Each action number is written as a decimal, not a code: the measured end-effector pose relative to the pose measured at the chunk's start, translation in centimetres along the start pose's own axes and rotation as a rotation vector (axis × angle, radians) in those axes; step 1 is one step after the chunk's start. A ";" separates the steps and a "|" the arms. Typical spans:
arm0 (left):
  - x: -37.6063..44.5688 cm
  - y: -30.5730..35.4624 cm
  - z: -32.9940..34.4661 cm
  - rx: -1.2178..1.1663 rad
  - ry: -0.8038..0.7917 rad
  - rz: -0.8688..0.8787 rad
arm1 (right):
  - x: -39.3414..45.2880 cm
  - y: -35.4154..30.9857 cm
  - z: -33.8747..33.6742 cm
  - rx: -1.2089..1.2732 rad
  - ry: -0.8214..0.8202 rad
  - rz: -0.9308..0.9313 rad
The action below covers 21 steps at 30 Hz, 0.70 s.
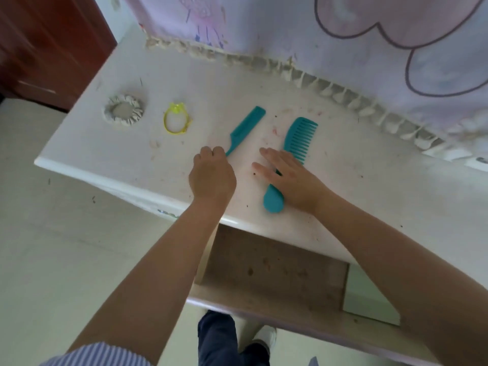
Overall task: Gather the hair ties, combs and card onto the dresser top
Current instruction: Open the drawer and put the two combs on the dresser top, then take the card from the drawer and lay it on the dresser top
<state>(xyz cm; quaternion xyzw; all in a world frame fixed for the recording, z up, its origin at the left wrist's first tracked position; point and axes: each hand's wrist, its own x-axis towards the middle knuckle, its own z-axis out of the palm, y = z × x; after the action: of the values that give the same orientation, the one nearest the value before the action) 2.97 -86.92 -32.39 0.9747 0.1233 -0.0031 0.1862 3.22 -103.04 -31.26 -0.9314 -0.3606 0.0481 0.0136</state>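
On the white dresser top (356,186) lie a grey-white fabric scrunchie (123,112) at the left, a yellow hair tie (176,122) beside it, a teal tail comb (246,129) and a teal wide-tooth comb (295,149). My left hand (212,176) is curled with its fingertips at the thin end of the tail comb's handle. My right hand (287,177) lies flat over the wide-tooth comb's handle, fingers spread. No card is visible.
An open drawer (274,276) sticks out below the dresser's front edge, with a pale green-white box (369,302) at its right. A lilac patterned cloth with a fringe (343,35) hangs behind the top. A dark wooden cabinet (47,43) stands at the far left.
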 end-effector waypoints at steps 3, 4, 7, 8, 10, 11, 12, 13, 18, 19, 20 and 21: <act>0.2 -0.2 0.0 -0.061 0.000 -0.027 | 0.6 1.1 0.4 0.035 -0.043 -0.039; 0.0 -0.4 -0.1 -0.089 -0.004 -0.038 | 0.7 1.5 1.0 0.046 -0.069 -0.025; -0.7 -1.1 -0.5 -0.219 0.000 -0.071 | 1.5 1.7 1.3 0.101 -0.193 0.047; -0.9 -1.3 -0.6 -0.256 0.007 -0.069 | 1.4 1.5 1.4 0.105 -0.179 0.069; -1.7 -1.6 -0.6 -0.270 -0.004 -0.011 | 0.5 0.9 1.4 0.136 -0.071 0.147; -2.4 -1.7 -0.7 -0.248 -0.015 0.041 | -0.1 0.5 1.4 0.147 -0.019 0.212; -3.1 -1.6 -0.7 -0.236 -0.029 0.090 | -1.0 0.1 1.4 0.164 0.018 0.292; -3.9 -1.6 -0.6 -0.237 -0.048 0.121 | -2.2 -0.6 1.4 0.191 0.051 0.362; -8.7 -1.2 0.5 -0.093 0.089 0.269 | -13.5 -3.0 3.5 0.136 0.177 0.409; -10.3 -0.8 0.9 -0.065 0.143 0.344 | -16.5 -3.3 4.1 0.112 0.189 0.387; -12.1 -0.1 1.5 -0.064 0.162 0.436 | -19.5 -3.7 4.7 0.112 0.182 0.391; -14.0 0.8 2.5 -0.086 0.140 0.534 | -22.6 -3.9 5.3 0.132 0.153 0.425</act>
<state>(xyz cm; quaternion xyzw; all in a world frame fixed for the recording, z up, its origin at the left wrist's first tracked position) -10.37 -91.87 -33.71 0.9618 -0.1256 0.1188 0.2125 -16.58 -115.43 -34.46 -0.9844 -0.1503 0.0027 0.0914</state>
